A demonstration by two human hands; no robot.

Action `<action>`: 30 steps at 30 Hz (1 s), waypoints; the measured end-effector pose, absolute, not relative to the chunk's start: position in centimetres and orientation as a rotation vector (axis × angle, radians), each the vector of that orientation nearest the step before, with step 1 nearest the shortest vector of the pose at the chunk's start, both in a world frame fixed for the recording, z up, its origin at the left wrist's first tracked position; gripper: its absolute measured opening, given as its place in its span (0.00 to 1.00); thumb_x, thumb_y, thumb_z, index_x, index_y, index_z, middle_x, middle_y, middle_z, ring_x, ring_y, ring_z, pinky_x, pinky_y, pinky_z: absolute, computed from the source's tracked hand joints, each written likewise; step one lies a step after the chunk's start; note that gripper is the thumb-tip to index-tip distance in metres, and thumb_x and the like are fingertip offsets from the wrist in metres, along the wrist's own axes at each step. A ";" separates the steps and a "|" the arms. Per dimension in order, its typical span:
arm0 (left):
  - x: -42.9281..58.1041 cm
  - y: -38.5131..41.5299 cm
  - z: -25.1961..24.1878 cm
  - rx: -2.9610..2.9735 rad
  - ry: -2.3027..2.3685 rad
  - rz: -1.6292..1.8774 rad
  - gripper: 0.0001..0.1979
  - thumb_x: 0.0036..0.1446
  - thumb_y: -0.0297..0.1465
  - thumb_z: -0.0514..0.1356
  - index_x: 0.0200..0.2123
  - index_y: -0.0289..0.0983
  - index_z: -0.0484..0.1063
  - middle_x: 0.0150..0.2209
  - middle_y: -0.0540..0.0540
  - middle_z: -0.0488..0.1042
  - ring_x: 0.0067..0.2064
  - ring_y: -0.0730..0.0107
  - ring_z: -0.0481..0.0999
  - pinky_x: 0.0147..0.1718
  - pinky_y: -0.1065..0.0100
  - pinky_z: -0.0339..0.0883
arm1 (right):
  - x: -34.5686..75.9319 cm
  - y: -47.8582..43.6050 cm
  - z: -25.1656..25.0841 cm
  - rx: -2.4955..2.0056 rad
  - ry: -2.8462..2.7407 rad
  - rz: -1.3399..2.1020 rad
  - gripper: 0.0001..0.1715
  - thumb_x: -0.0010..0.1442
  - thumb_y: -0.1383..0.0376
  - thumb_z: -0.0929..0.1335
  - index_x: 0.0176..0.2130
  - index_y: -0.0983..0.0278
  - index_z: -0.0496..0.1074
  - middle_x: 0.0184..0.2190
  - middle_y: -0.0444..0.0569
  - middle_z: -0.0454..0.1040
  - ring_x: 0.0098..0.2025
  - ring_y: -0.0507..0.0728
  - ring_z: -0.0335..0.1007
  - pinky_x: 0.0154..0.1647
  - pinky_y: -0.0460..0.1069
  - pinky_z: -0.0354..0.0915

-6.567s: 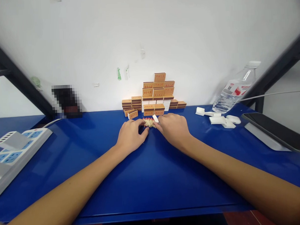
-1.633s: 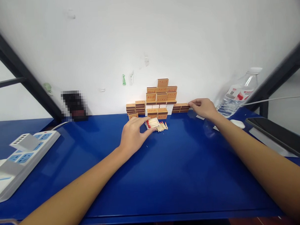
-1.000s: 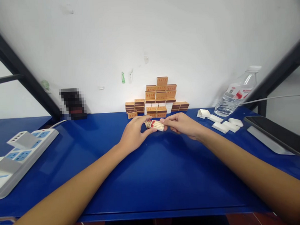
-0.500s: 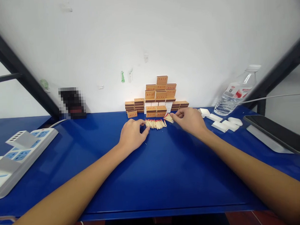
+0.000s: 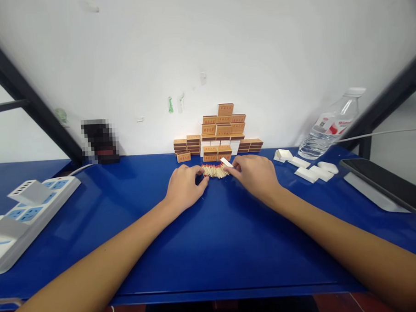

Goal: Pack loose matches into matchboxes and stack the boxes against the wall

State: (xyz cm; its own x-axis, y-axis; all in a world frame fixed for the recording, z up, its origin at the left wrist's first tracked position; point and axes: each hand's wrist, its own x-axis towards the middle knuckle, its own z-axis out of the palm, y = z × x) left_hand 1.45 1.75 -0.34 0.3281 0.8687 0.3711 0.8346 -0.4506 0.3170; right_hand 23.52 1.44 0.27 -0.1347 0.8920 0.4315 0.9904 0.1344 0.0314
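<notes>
A row of red-tipped matches (image 5: 215, 171) lies on the blue tabletop, between my two hands. My right hand (image 5: 255, 173) pinches a small white matchbox tray (image 5: 226, 162) at the row's right end. The tray is tipped on its side over the matches, its inside facing away from me. At the left end rests my left hand (image 5: 185, 184), thumb and forefinger apart and curved around the edge of the matches, nothing gripped. Just behind, orange matchboxes (image 5: 217, 152) are stacked in a stepped pile against the wall.
White matchbox trays (image 5: 312, 173) lie at the right, near a leaning water bottle (image 5: 327, 125) and a phone (image 5: 388, 182) on a white stand. A white power strip (image 5: 41, 211) with plugs sits at the left. Lower matchbox stacks (image 5: 193, 144) flank the pile.
My right hand has moved slightly left and tipped the tray over. Matches that were in it now lie with the others. The left hand has stayed in place.
</notes>
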 end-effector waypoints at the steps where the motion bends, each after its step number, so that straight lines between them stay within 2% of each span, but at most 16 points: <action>1: 1.4 1.7 -0.3 2.503 1.608 0.768 0.09 0.65 0.36 0.64 0.44 0.40 0.82 0.40 0.45 0.84 0.47 0.52 0.80 0.47 0.53 0.73 | 23.5 1.4 0.3 -1.825 -2.123 -0.478 0.19 0.70 0.50 0.70 0.37 0.62 0.79 0.36 0.51 0.84 0.37 0.60 0.78 0.28 0.50 0.49; 6: 1.3 1.6 -0.4 2.510 1.597 0.775 0.09 0.66 0.35 0.64 0.43 0.39 0.82 0.40 0.45 0.83 0.46 0.52 0.79 0.46 0.53 0.73 | 23.5 1.2 0.6 -1.793 -2.132 -0.561 0.18 0.71 0.51 0.70 0.39 0.62 0.80 0.36 0.52 0.84 0.38 0.60 0.78 0.29 0.50 0.50; 13: 1.3 1.8 -0.4 2.503 1.601 0.781 0.08 0.66 0.36 0.64 0.41 0.39 0.82 0.39 0.45 0.83 0.45 0.53 0.79 0.44 0.54 0.73 | 23.8 1.4 0.7 -1.764 -2.092 -0.548 0.19 0.71 0.52 0.70 0.37 0.63 0.80 0.35 0.52 0.84 0.37 0.60 0.78 0.29 0.50 0.50; 24: 1.1 1.7 0.0 2.474 1.581 0.843 0.06 0.64 0.34 0.65 0.40 0.41 0.82 0.39 0.47 0.84 0.45 0.54 0.79 0.45 0.53 0.73 | 27.9 2.4 3.4 -1.802 -1.766 -0.426 0.19 0.67 0.50 0.71 0.37 0.61 0.83 0.35 0.53 0.85 0.35 0.63 0.78 0.34 0.52 0.59; 30: 1.1 1.8 -0.1 2.476 1.580 0.837 0.05 0.64 0.34 0.65 0.40 0.41 0.81 0.39 0.48 0.84 0.45 0.54 0.80 0.45 0.55 0.73 | 29.2 3.2 3.1 -1.948 -1.788 -0.349 0.19 0.63 0.50 0.73 0.32 0.61 0.82 0.29 0.52 0.83 0.32 0.63 0.77 0.31 0.52 0.58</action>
